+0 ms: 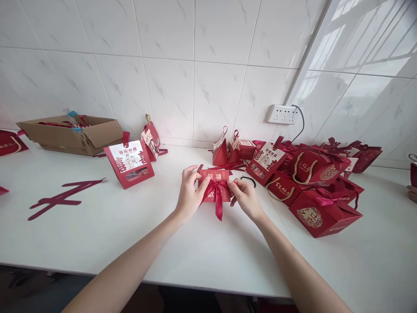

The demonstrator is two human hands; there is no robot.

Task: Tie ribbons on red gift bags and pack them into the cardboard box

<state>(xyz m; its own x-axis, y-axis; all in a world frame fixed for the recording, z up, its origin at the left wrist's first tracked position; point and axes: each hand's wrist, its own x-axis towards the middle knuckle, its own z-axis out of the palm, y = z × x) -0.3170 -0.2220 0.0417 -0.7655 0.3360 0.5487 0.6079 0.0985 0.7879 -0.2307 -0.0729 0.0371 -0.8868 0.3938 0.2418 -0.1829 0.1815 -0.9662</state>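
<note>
A small red box (223,175) with gold characters is in front of me at the middle of the white table, a dark red ribbon (219,208) tied round it in a bow. At its left side, my left hand (192,191) pinches the left part of the bow between thumb and fingers. On the right, my right hand (245,195) pinches the bow's right part, its other fingers curled. One ribbon tail hangs down over the box's near face, between the two hands.
Red gift boxes (325,213) crowd the right side. A cardboard box (78,141) with ribbons stands at the back left, near a red box with a picture (130,163). Loose ribbon strips (60,201) lie at the left. A power strip (282,114) is on the tiled wall.
</note>
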